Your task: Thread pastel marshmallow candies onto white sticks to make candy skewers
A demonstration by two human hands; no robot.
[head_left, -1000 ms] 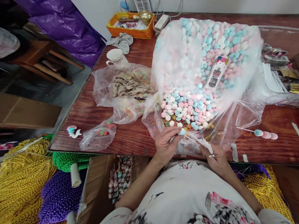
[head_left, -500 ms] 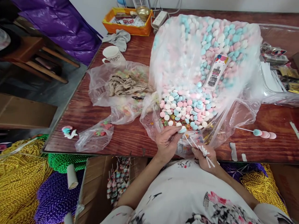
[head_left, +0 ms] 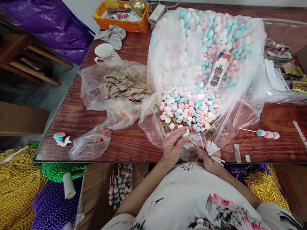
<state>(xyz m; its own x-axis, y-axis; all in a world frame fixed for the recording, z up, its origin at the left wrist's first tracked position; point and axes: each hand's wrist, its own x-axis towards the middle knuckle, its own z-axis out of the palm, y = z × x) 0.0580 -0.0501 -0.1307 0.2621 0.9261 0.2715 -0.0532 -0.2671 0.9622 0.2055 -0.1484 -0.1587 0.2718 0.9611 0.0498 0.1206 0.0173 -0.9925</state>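
Between the fingertips of my left hand [head_left: 173, 146] is a blue and white candy [head_left: 185, 133]. My right hand [head_left: 211, 159] grips a bundle of white sticks [head_left: 212, 149]; one stick points up-left, its tip at the candy. Just beyond my hands, loose pink, white and blue candies [head_left: 189, 110] spill from the mouth of a large clear bag [head_left: 177, 60] full of them. A printed label packet [head_left: 218, 71] lies on the bag. To the right, a stick with several candies threaded on it [head_left: 268, 134] rests on the table.
On the wooden table [head_left: 79, 127] are a crumpled cloth [head_left: 122, 87] on plastic bags, a white mug [head_left: 107, 52], an orange basket [head_left: 121, 24] and a small mermaid-tail piece [head_left: 62, 139]. Below stand a cardboard box [head_left: 96, 191] with candy sticks and heaps of beads [head_left: 56, 204].
The stick tip has come up to the candy in my left hand, and the bundle in my right hand has fanned out. The whole view has shifted slightly.
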